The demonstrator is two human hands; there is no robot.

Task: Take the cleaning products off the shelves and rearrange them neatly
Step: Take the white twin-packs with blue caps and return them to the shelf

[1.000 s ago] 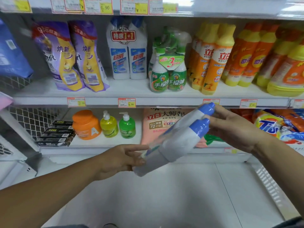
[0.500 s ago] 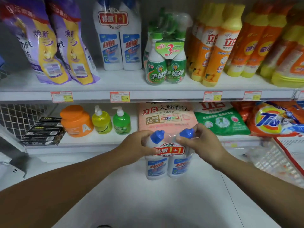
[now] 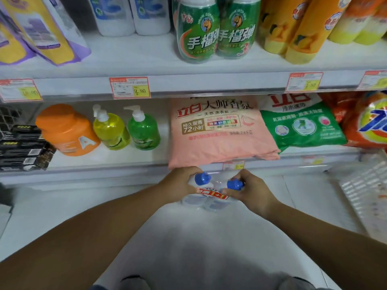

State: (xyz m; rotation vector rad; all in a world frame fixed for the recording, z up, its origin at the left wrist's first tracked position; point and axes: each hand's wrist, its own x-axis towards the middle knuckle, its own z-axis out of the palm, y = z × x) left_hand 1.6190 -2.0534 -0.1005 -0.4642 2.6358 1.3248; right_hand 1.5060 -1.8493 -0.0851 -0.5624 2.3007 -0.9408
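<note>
Two hands on one twin pack of bottles [image 3: 211, 195] — left hand [image 3: 180, 183] curled round the neck below the left blue cap, right hand [image 3: 251, 191] pinching the right cap, pack upright, low over the white bottom shelf [image 3: 188, 237]. Next shelf back: pink bag [image 3: 219, 132], green bag [image 3: 299, 126], green pump bottle [image 3: 143, 130], yellow pump bottle [image 3: 110, 130], orange jar [image 3: 67, 130]. Top shelf — green bottles [image 3: 215, 34].

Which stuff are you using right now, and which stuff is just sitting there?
In the job:
- twin pack with blue caps
- left hand, gripping it
- right hand, gripping it

Just sitting there for now:
- pink bag
- green bag
- yellow pump bottle
- green pump bottle
- orange jar
- black boxes
- price tag
</note>
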